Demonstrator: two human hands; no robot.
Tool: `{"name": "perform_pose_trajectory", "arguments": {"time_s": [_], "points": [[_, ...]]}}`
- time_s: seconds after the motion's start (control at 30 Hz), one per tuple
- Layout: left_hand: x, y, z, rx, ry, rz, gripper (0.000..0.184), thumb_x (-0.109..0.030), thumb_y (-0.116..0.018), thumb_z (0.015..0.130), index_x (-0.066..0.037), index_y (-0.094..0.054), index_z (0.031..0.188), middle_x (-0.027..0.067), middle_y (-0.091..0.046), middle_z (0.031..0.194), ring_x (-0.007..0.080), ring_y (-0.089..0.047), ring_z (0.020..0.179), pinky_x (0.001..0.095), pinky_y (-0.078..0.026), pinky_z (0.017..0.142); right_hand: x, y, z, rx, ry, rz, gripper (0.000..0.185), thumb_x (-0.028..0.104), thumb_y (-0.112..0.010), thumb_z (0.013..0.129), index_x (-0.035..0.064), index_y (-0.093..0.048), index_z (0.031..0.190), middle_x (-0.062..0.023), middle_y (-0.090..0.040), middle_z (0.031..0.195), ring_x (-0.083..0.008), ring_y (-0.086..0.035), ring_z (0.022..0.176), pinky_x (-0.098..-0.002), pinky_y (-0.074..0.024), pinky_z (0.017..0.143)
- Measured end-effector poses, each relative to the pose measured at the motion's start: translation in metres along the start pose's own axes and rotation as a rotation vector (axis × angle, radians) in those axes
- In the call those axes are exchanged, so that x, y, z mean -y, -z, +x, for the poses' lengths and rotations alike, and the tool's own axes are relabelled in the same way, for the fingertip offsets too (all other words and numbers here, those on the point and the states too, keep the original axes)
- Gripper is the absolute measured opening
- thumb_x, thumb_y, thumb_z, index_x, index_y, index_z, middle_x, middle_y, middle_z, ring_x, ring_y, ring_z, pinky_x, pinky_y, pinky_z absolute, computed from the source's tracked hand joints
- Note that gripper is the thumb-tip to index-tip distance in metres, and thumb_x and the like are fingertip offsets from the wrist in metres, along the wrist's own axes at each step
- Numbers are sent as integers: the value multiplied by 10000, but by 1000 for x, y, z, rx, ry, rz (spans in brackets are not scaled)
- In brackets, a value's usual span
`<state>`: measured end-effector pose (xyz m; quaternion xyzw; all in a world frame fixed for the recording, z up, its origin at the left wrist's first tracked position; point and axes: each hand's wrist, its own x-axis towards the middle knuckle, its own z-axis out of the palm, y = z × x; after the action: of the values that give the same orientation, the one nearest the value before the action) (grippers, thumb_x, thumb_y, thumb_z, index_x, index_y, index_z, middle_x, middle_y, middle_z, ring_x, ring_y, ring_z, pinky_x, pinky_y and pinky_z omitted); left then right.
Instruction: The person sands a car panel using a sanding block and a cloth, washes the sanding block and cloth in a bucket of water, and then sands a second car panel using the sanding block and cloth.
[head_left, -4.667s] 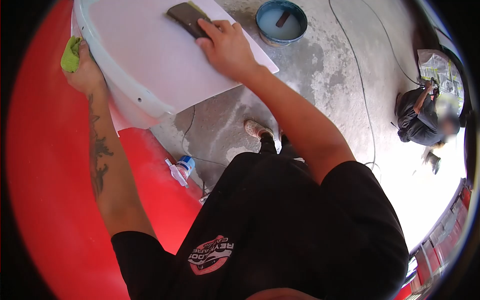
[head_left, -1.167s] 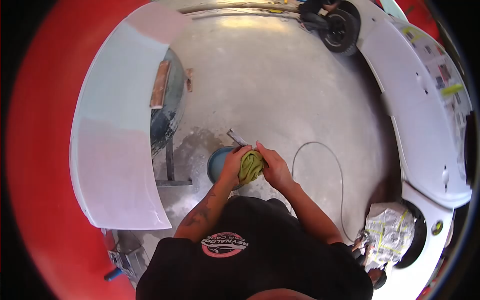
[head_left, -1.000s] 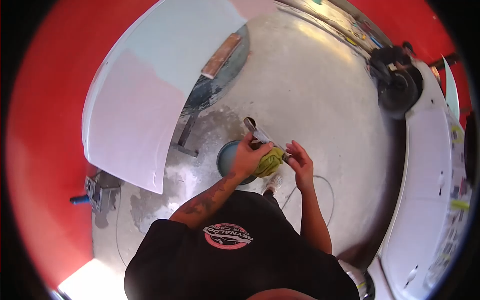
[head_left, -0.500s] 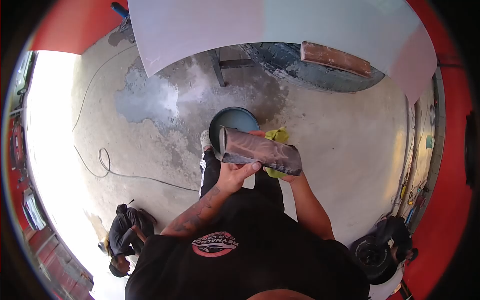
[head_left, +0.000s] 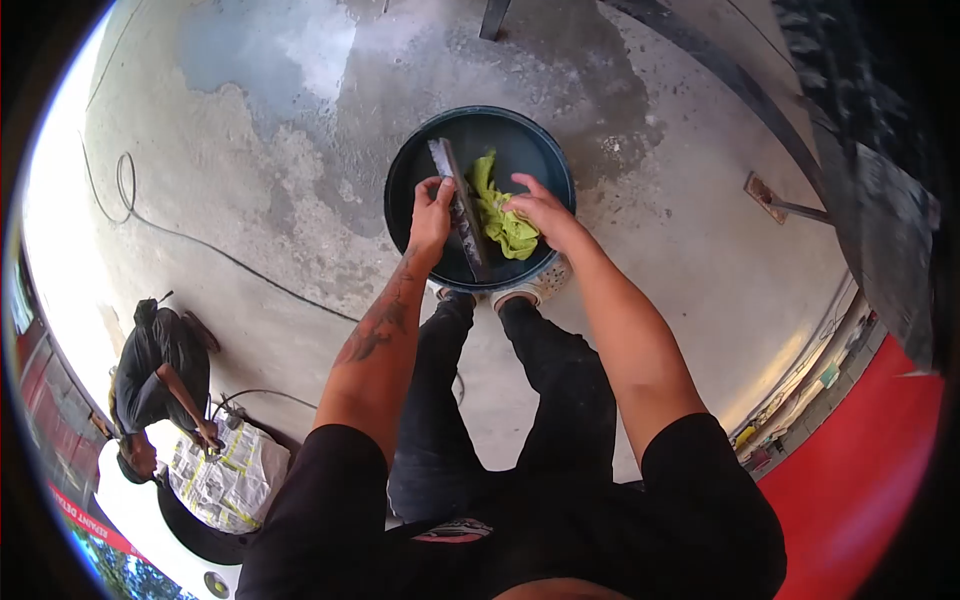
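Note:
My left hand (head_left: 432, 218) is closed on a folded sheet of sandpaper (head_left: 470, 232), dark with pale grey smears, tilted nearly on edge over the tub. A bright yellow-green cloth (head_left: 510, 225) lies crumpled beside the sandpaper. At the cloth's right side is my right hand (head_left: 542, 210), its fingers apart and their tips at the cloth's edge. Both hands are inside the rim of a round dark tub (head_left: 566, 165) holding greyish water. How deep the cloth sits in the water is hard to see.
The tub stands on a stained concrete floor (head_left: 280, 190), just ahead of my shoes (head_left: 545, 282). A hose (head_left: 240, 262) runs along the left. Another person (head_left: 160, 370) crouches at lower left by a covered wheel (head_left: 225, 475). A dark curved panel (head_left: 880, 180) hangs at upper right.
I have bent down toward the tub. The sandpaper, held flat above it before, is now lowered and turned on edge. The cloth has left my right hand's grasp and is at the tub.

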<state>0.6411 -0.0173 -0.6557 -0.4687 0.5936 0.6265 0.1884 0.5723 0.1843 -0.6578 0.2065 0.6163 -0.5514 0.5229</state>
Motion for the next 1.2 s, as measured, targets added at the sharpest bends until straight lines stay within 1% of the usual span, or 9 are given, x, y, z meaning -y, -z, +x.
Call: {"name": "perform_pose_trajectory", "arguments": {"time_s": [0.1,0.3,0.43,0.53,0.6,0.67,0.8,1.07,1.2], "points": [[52,-31,69,-83,-98,184,636,-470,-538,1029,71,-558,1363,268,-645,1302,364,-619,1215,408,-455,1041,-22,-12,59,-245,418,-480,788,362,-759,887,32,-441,1528,-228,-658,1272,-313,-632,1235,-444,-483,1052],[125,-58,143,2,48,564,643,-509,-503,1019,57,-626,1297,303,-648,1292,412,-621,1237,459,-476,1035,-82,-21,139,-93,-80,-928,557,447,-616,975,61,-593,1377,-274,-638,1332,-469,-606,1226,-503,-495,1029],[117,-33,146,539,-70,1058,629,-517,-495,1013,31,-663,1272,282,-657,1303,401,-625,1249,476,-487,1042,-83,-3,128,-196,-187,-1093,423,321,-622,998,58,-621,1328,-218,-695,1261,-405,-711,1038,-484,-596,804],[83,-8,104,80,201,553,706,-559,-468,1025,77,-644,1277,316,-670,1256,411,-657,1201,482,-515,1007,-57,-9,60,-423,-60,-371,365,289,-643,984,43,-662,1253,-191,-748,1055,-317,-746,831,-411,-618,636],[55,16,69,117,252,403,807,-613,-398,1048,124,-608,1302,326,-682,1216,401,-684,1144,478,-525,981,-32,-14,14,-407,-64,-292,363,297,-645,993,66,-657,1272,-167,-735,1020,-268,-732,772,-382,-607,554],[31,37,32,238,334,-32,815,-626,-372,1057,104,-592,1346,274,-693,1225,385,-690,1125,458,-540,951,6,-27,-47,-395,81,-266,333,275,-656,988,52,-658,1236,-175,-724,1025,-268,-724,799,-387,-615,549],[-4,96,-27,320,306,-184,806,-709,-392,1022,45,-633,1172,210,-719,894,325,-740,642,464,-630,562,104,-33,-174,-363,515,-400,306,229,-688,981,22,-668,1205,-143,-720,1061,-226,-684,972,-355,-528,886],[-31,262,-143,147,267,-444,750,-728,-491,975,-8,-567,1171,185,-672,800,310,-719,644,436,-602,544,416,-18,-507,-618,1047,-560,247,160,-676,1012,-31,-679,1169,-63,-697,1098,-109,-604,1032,-278,-495,928],[9,318,-203,-199,132,-362,636,-680,-561,962,-130,-561,1282,104,-617,902,289,-677,627,417,-569,547,521,44,-577,-930,1226,-793,376,237,-701,998,6,-656,1291,-138,-680,1217,-188,-631,1092,-310,-499,956]]}}
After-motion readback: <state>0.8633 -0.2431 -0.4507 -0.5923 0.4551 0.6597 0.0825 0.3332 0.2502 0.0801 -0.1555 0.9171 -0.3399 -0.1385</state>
